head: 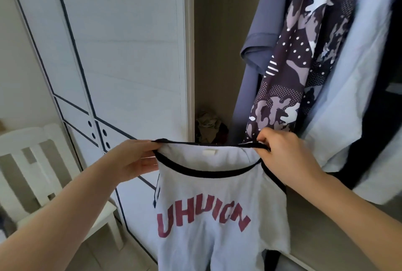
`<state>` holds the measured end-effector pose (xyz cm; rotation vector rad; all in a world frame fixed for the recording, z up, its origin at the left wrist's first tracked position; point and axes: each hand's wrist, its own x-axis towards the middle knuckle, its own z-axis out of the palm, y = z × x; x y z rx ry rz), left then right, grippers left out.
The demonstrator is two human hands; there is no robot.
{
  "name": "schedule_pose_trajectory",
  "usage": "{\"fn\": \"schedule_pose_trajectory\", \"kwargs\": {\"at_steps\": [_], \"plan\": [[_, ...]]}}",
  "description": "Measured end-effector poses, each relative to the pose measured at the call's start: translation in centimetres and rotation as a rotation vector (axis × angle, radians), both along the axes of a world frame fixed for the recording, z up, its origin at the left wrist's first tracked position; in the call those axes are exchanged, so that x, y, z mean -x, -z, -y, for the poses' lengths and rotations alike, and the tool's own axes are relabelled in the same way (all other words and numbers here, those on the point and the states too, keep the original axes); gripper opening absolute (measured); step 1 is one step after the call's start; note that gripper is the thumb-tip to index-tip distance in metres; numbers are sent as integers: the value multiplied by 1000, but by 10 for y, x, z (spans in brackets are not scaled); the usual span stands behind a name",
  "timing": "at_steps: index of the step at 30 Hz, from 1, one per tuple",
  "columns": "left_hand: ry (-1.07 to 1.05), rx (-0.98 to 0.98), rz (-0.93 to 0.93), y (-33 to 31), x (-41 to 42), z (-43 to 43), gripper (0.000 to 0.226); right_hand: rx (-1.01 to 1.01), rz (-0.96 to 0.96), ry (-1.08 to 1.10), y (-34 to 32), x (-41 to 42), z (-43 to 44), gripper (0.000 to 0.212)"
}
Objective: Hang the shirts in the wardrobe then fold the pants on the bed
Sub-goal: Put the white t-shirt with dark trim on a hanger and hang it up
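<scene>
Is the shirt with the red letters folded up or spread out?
Spread out. The left hand and right hand pinch the white shirt at each side of its neckline, so it hangs flat, letters showing.

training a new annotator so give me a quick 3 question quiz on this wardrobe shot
1. True or false: the left grip and the right grip each hold the white tank top by its dark trim.
2. The tank top's lettering is: A green, B dark red, C yellow.
3. Which grip is nearer the hanging camouflage-print garment?
Key: 1 true; 2 B; 3 right grip.
</scene>
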<state>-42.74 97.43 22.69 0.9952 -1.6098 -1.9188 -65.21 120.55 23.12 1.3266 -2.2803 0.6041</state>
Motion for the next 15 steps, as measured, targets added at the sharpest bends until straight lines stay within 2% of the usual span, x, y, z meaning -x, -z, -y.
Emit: {"fn": "schedule_pose_trajectory", "kwargs": {"at_steps": [3,6,8,10,12,15], "plan": [[35,-250,-165,-9,2,5,14,2,-6,11,-3,1,1,11],[90,-291,-278,-21,3,12,17,-39,-72,50,-10,2,1,14],[158,-227,-284,-31,4,17,27,-58,-106,83,-15,2,2,15],[185,-122,-241,-42,8,18,27,-45,-81,87,-22,3,2,16],[165,12,-200,-57,11,15,19,-50,5,69,-30,4,3,17],[202,257,-157,-84,17,10,29,-120,204,-9,-50,8,5,18]]}}
